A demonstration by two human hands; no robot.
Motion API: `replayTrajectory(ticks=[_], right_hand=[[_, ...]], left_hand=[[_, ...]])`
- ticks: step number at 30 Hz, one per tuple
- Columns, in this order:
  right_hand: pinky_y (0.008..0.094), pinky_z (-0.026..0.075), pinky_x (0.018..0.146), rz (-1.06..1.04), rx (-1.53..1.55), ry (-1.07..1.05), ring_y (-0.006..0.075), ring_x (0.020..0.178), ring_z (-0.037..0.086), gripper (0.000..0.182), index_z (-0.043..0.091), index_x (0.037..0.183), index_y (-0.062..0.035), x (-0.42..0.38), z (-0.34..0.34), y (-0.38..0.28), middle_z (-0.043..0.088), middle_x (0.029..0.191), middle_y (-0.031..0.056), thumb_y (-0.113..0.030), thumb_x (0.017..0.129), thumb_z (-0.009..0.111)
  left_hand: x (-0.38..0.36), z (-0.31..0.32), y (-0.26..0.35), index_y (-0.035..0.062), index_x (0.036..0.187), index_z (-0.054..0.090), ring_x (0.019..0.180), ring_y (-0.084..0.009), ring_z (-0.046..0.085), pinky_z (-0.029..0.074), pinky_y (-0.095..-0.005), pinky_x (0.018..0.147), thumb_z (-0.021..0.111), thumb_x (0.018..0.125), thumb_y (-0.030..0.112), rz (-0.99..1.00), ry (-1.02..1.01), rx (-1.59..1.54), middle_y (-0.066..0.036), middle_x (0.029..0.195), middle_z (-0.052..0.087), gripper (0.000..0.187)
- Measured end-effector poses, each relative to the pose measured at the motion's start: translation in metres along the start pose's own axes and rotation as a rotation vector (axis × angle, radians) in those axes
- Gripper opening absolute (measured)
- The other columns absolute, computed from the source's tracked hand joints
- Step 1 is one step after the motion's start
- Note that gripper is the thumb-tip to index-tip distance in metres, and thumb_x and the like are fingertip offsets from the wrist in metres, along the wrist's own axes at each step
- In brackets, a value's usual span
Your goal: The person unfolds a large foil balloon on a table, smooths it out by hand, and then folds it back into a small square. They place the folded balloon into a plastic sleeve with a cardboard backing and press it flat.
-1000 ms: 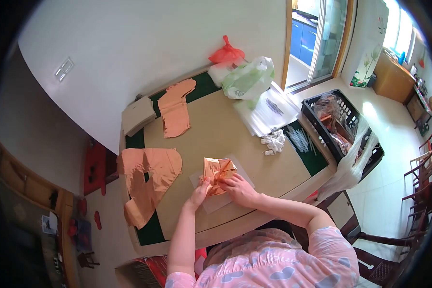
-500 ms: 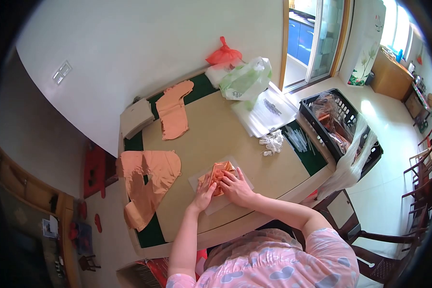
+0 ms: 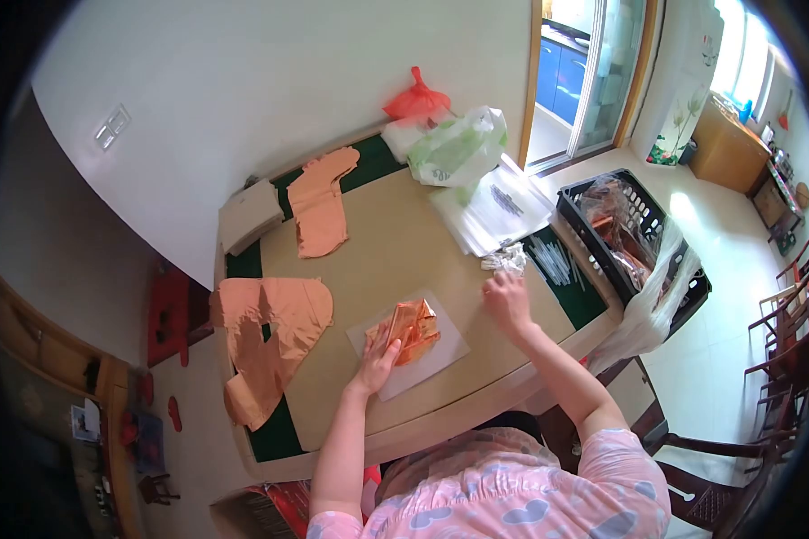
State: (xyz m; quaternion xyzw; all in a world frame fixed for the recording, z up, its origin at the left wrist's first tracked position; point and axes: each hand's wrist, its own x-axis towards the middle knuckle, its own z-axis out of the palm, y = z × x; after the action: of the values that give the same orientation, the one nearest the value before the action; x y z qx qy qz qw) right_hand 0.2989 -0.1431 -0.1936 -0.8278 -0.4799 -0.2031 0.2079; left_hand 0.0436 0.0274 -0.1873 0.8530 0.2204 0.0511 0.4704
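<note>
A folded piece of shiny copper-coloured foil (image 3: 415, 334) lies on a pale square sheet (image 3: 440, 357) near the table's front edge. My left hand (image 3: 379, 361) rests on the foil's left side, its fingers over the edge. My right hand (image 3: 507, 298) is at the small heap of crumpled white pieces (image 3: 505, 260), its fingertips at the heap's lower edge. Those fingertips are bent and too small to read clearly, so whether they pinch a piece cannot be told.
Orange sheets (image 3: 279, 328) lie at the left, another (image 3: 320, 211) at the back. A cardboard stack (image 3: 250, 216), clear plastic sleeves (image 3: 499, 216), a green-white bag (image 3: 458, 148) and thin strips (image 3: 557, 260) lie around. A black crate (image 3: 634, 184) stands right.
My right hand has left the foil and moved right and up to the white heap. My left hand stays on the foil, which now shows more of its surface.
</note>
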Motion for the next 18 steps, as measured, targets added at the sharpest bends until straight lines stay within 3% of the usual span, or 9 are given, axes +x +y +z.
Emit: replayTrajectory(ticks=[3, 8, 12, 14, 18], right_hand=[[0.036, 0.043, 0.076, -0.167, 0.263, 0.014, 0.0233, 0.083, 0.057, 0.007, 0.061, 0.079, -0.0114, -0.003, -0.008, -0.055, 0.058, 0.081, 0.0047, -0.012, 0.075, 0.066], [0.0361, 0.041, 0.08, -0.195, 0.334, -0.061, 0.0203, 0.089, 0.055, 0.006, 0.062, 0.079, -0.0119, -0.013, 0.016, -0.113, 0.058, 0.086, 0.0014, -0.015, 0.076, 0.066], [0.0386, 0.038, 0.094, -0.29, 0.304, -0.165, 0.0216, 0.104, 0.053, 0.013, 0.064, 0.089, -0.0121, -0.02, 0.004, -0.12, 0.059, 0.1, 0.0036, -0.019, 0.079, 0.064], [0.041, 0.035, 0.101, -0.368, 0.262, -0.108, 0.0227, 0.112, 0.051, 0.018, 0.065, 0.095, -0.0122, -0.028, -0.005, -0.118, 0.059, 0.108, 0.0052, -0.02, 0.079, 0.063], [0.0435, 0.033, 0.104, -0.325, 0.366, -0.282, 0.0253, 0.117, 0.048, 0.02, 0.067, 0.096, -0.0113, -0.046, -0.018, -0.099, 0.059, 0.114, 0.0078, -0.015, 0.077, 0.06]], left_hand=[[-0.001, -0.002, 0.004, 0.0118, 0.149, 0.022, 0.146, -0.0256, 0.006, -0.002, -0.0457, 0.115, 0.027, 0.099, 0.046, -0.011, -0.02, -0.02, -0.01, 0.155, 0.021, 0.061], [0.0, -0.007, 0.0, 0.0117, 0.149, 0.024, 0.146, -0.0255, 0.005, -0.003, -0.0453, 0.115, 0.029, 0.099, 0.045, -0.037, -0.072, -0.005, -0.01, 0.156, 0.02, 0.06], [0.001, -0.003, -0.007, 0.0115, 0.148, 0.026, 0.146, -0.0256, 0.005, -0.001, -0.0463, 0.116, 0.032, 0.099, 0.044, 0.023, -0.029, 0.007, -0.011, 0.155, 0.02, 0.059], [0.0, 0.006, -0.016, 0.0141, 0.148, 0.027, 0.146, -0.027, 0.006, 0.001, -0.0485, 0.115, 0.038, 0.096, 0.051, 0.062, 0.008, 0.151, -0.013, 0.155, 0.021, 0.064], [-0.01, 0.021, 0.01, 0.0208, 0.147, 0.03, 0.145, -0.0315, 0.011, 0.005, -0.053, 0.114, 0.049, 0.086, 0.063, 0.127, 0.09, 0.631, -0.016, 0.153, 0.022, 0.076]])
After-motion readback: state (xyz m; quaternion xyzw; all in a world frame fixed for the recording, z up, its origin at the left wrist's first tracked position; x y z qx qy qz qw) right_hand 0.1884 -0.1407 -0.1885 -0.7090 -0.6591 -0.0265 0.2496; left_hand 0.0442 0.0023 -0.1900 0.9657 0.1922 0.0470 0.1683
